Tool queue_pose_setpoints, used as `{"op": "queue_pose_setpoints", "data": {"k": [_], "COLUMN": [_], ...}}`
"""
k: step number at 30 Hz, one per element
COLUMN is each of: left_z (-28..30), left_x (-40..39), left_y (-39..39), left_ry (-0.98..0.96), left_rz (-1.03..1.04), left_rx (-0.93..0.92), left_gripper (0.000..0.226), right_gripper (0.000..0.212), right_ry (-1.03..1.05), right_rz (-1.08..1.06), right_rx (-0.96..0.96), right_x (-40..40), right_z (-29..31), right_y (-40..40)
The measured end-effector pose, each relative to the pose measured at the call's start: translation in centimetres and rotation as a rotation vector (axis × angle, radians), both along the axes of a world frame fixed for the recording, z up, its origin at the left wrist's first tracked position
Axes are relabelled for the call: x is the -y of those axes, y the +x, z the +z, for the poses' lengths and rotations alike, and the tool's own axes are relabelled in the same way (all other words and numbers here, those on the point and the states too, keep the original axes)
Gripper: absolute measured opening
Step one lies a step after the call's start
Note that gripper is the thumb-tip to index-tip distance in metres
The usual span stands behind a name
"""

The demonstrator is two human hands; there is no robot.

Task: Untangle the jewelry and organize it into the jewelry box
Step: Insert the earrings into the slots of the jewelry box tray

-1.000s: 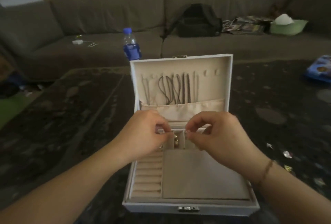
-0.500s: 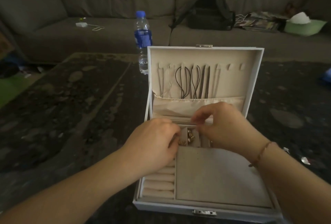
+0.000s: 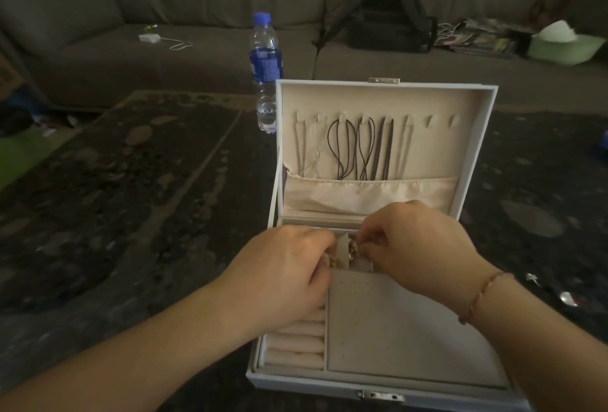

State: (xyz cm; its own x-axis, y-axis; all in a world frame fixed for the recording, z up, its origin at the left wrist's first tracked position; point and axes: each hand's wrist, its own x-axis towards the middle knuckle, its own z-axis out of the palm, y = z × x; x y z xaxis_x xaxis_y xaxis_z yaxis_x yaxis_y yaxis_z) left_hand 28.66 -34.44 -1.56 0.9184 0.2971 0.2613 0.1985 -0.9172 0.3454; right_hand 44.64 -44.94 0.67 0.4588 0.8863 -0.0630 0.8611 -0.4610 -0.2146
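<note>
A white jewelry box [image 3: 388,390] stands open on the dark table, its lid upright. Several cords and chains [image 3: 358,148] hang from hooks inside the lid above a fabric pocket. Both hands are over the small back compartments of the tray. My left hand [image 3: 283,270] has its fingers curled down onto gold jewelry [image 3: 332,260] in one compartment. My right hand [image 3: 414,243] pinches a gold piece [image 3: 353,245] in the neighbouring compartment. What the fingertips hold is mostly hidden. Ring rolls [image 3: 296,349] and a flat perforated earring panel [image 3: 404,332] fill the front of the tray.
A water bottle [image 3: 266,66] stands just behind the box's left corner. Small shiny pieces [image 3: 567,298] lie on the table to the right. A grey sofa behind carries a black backpack [image 3: 388,20], magazines, a green tissue box [image 3: 562,46] and a white charger.
My hands have dropped from mid-air in front of the lid pocket down into the back compartments. The view has shifted, so the box now sits further right and closer.
</note>
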Motion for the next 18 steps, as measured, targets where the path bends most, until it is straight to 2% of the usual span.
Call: {"op": "queue_pose_setpoints", "data": {"k": [3,6,11,15,18], "left_z": [0.6,1.1,1.2,1.1,0.7], "left_x": [-0.3,-0.7,-1.4,-1.7,-1.7], "left_y": [-0.2,-0.3,-0.5,-0.6,-0.6], "left_ry": [-0.095,-0.078,-0.189,-0.169,-0.063], "left_rz": [0.013,0.028,0.049,0.014,-0.039], "left_rx": [0.061,0.171,0.272,0.226,0.124], "left_gripper": [0.011,0.012,0.013,0.011,0.016], "right_gripper": [0.009,0.007,0.008,0.009,0.011], "right_ry": [0.087,0.172,0.211,0.177,0.131], "right_rz": [-0.001,0.037,0.033,0.002,0.011], "right_rx": [-0.127,-0.259,-0.237,-0.183,-0.183], "right_x": [0.0,-0.7,-1.6,-1.1,-0.7], "right_z": [0.7,0.5,-0.7,-0.9,-0.7], "right_y": [0.6,0.1,-0.9,-0.5,-0.3]}}
